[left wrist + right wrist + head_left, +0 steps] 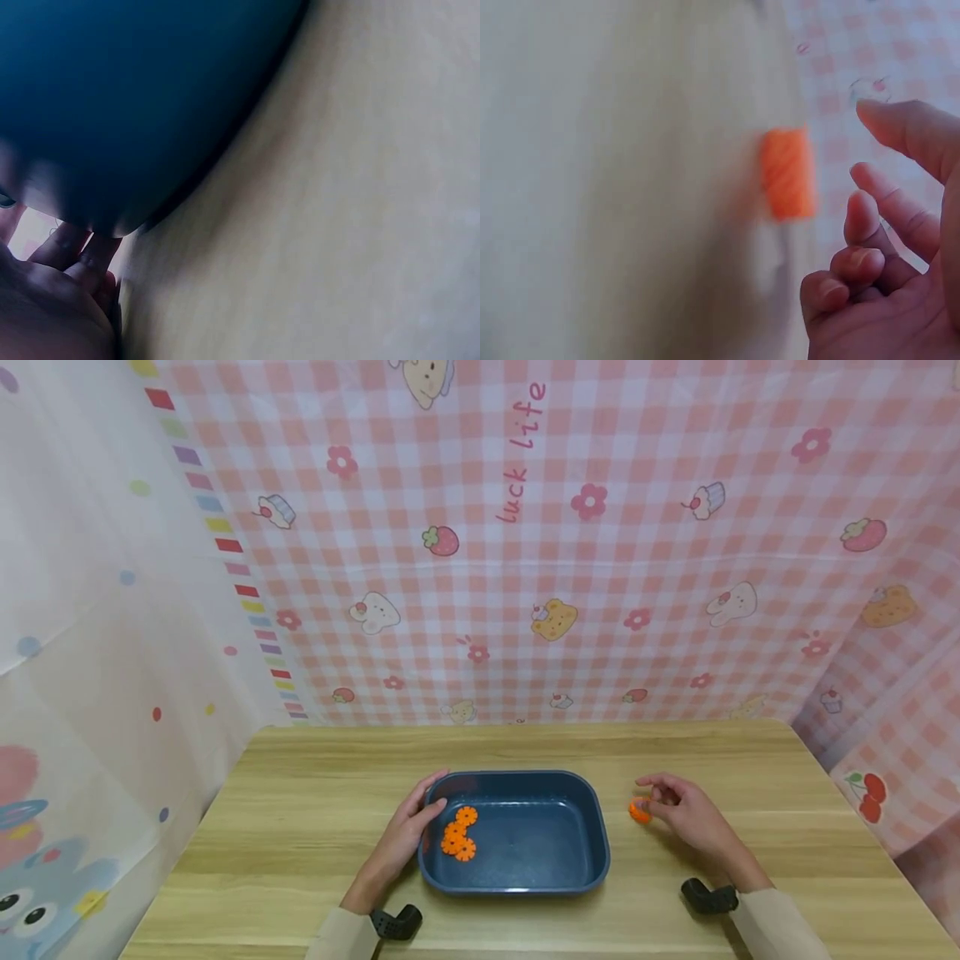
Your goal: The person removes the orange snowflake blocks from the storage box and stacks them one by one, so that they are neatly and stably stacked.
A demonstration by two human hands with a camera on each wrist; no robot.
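A dark blue rectangular basin (536, 868) with rounded corners stands on the table. My left hand (397, 847) holds its left side, thumb over the rim and fingers along the outer wall. In the left wrist view, those fingers (94, 255) meet the basin's curved side (142, 97). Several orange notched discs (453, 839) lie inside at the left. To the right of the basin, a stack of orange notched discs (787, 174) stands on the table. My right hand (693, 817) is beside it, thumb and forefinger spread and the other fingers bent, with a gap to the stack.
The wooden table (285, 827) reaches back to a pink checked cloth (480, 577). A white cloth with coloured dots (112, 635) hangs at the left. Black wrist devices (708, 897) sit on both arms.
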